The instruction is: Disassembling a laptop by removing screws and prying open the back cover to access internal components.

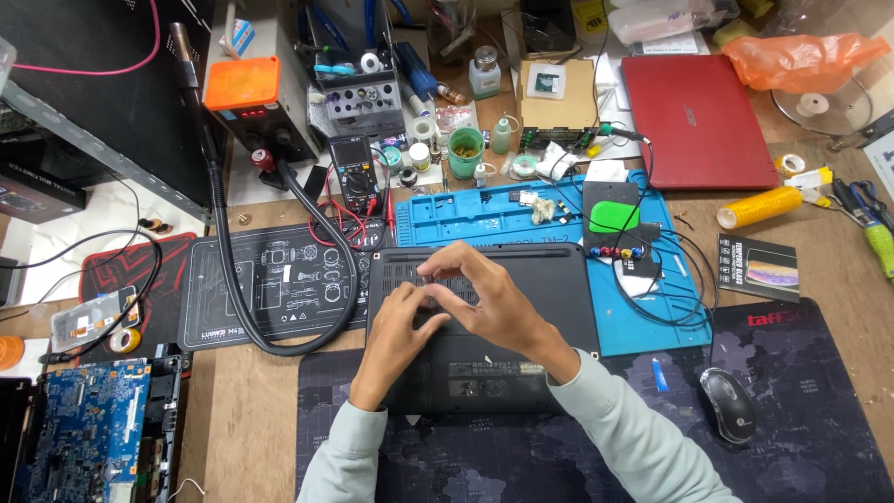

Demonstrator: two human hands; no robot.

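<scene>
The black laptop (484, 326) lies closed and bottom-up at the desk's centre, half on the dark desk mat (801, 410), half on the blue repair mat (466, 219), so its underside faces us. Both hands meet over the vent grille: our left hand (402, 321) with fingers curled, our right hand (489, 298) arched, fingertips pinching together at something too small to make out. A multimeter (355, 173) and a green cup (466, 152) stand behind, within reach; a mouse (727, 403) is pushed aside right, a red laptop (694, 107) parked far back.
</scene>
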